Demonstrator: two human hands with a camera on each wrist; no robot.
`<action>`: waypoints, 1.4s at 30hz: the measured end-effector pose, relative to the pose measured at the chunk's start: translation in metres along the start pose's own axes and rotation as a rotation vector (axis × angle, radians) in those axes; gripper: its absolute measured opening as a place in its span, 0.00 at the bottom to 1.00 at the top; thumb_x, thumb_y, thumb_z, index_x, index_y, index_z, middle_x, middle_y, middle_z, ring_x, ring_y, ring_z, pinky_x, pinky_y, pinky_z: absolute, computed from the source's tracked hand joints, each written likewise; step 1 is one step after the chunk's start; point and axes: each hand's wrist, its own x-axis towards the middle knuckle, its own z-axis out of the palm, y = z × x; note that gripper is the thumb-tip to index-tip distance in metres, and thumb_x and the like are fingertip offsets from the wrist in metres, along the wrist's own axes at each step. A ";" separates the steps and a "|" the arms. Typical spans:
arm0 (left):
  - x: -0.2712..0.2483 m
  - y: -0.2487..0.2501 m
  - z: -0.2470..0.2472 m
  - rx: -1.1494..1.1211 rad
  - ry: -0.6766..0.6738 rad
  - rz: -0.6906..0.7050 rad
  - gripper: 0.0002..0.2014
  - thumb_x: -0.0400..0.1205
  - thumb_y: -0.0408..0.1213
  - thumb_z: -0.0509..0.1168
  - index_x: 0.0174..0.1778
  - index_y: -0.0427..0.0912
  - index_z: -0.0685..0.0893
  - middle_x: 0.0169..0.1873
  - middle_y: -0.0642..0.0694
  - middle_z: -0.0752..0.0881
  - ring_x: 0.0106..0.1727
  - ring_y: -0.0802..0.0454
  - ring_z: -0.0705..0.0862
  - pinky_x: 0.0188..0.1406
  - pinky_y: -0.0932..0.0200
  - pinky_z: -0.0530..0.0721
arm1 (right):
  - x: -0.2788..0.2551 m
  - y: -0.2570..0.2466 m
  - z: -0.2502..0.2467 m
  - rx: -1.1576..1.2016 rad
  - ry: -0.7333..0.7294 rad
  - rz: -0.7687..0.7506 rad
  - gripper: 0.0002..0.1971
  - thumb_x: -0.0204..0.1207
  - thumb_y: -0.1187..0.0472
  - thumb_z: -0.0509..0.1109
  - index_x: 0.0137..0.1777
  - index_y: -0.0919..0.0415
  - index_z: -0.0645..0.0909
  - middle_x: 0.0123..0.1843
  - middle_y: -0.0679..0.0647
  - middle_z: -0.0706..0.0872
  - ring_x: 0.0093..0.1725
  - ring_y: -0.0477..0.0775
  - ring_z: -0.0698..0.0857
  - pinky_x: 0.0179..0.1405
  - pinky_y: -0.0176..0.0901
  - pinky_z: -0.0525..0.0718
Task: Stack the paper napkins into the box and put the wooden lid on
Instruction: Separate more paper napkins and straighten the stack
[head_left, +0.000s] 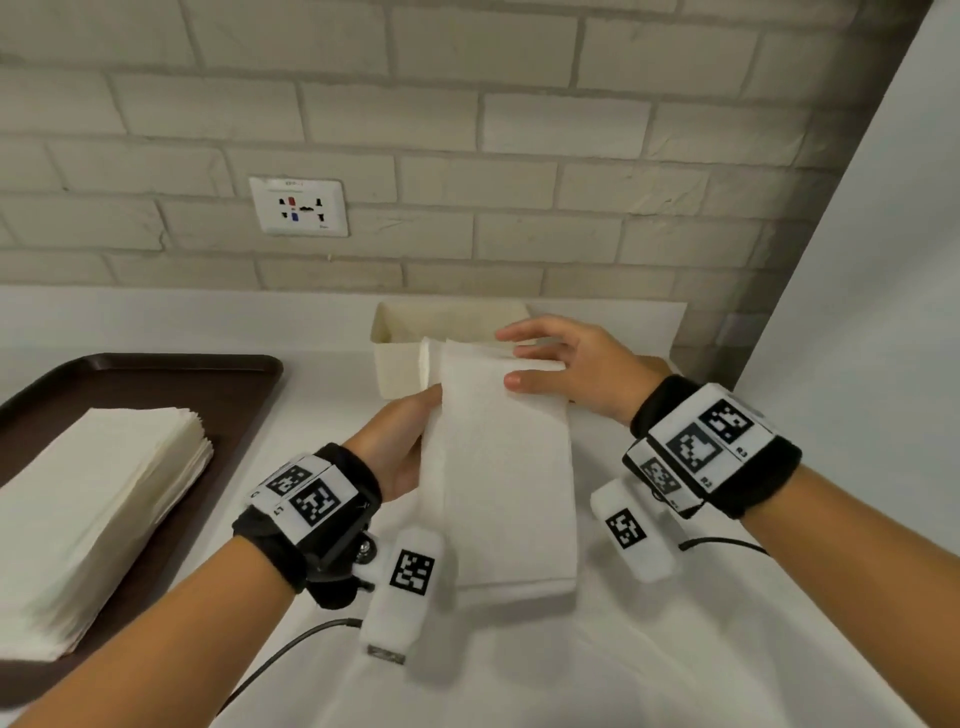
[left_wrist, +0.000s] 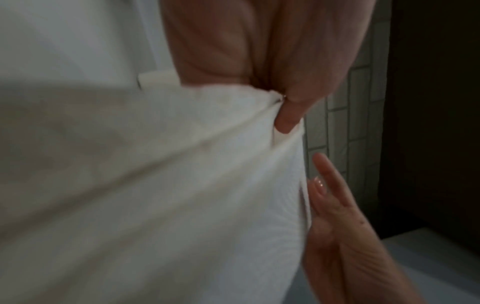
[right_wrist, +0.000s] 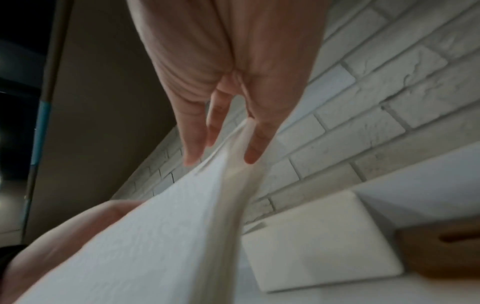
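Observation:
A bundle of white paper napkins (head_left: 504, 478) hangs flat over the white table, held by both hands. My left hand (head_left: 426, 415) grips its left edge; in the left wrist view the thumb (left_wrist: 288, 115) pinches into the paper (left_wrist: 155, 185). My right hand (head_left: 511, 358) holds the far right end, thumb on top and fingers reaching over the edge; the right wrist view shows the napkins (right_wrist: 155, 236) running between thumb and fingers (right_wrist: 194, 148). The open cream box (head_left: 400, 364) stands just behind the bundle. The wooden lid (right_wrist: 441, 253) lies right of the box (right_wrist: 319, 242).
A dark brown tray (head_left: 156, 374) at the left carries a tall stack of napkins (head_left: 98, 509). A brick wall with a socket (head_left: 298, 206) runs behind the box. A white panel (head_left: 883, 312) closes off the right side. Cables trail from both wristbands.

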 end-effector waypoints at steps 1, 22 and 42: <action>-0.002 0.000 -0.003 -0.043 0.005 0.008 0.12 0.86 0.38 0.55 0.49 0.41 0.84 0.35 0.47 0.92 0.35 0.55 0.91 0.31 0.64 0.88 | 0.002 0.003 0.006 0.043 0.019 -0.002 0.14 0.72 0.69 0.72 0.52 0.51 0.79 0.62 0.50 0.81 0.59 0.45 0.79 0.57 0.29 0.79; -0.014 0.009 -0.021 0.573 0.055 0.196 0.09 0.82 0.36 0.63 0.58 0.44 0.79 0.42 0.52 0.84 0.45 0.51 0.83 0.41 0.65 0.81 | 0.020 0.000 0.034 -0.301 -0.047 0.004 0.34 0.70 0.59 0.75 0.75 0.51 0.65 0.72 0.46 0.70 0.70 0.43 0.68 0.70 0.35 0.66; -0.066 -0.053 -0.088 0.058 0.352 0.079 0.05 0.80 0.33 0.65 0.50 0.42 0.84 0.43 0.47 0.90 0.45 0.53 0.89 0.38 0.65 0.83 | -0.057 0.045 0.073 0.469 0.112 0.343 0.18 0.82 0.69 0.57 0.70 0.59 0.69 0.64 0.54 0.80 0.64 0.53 0.80 0.70 0.48 0.75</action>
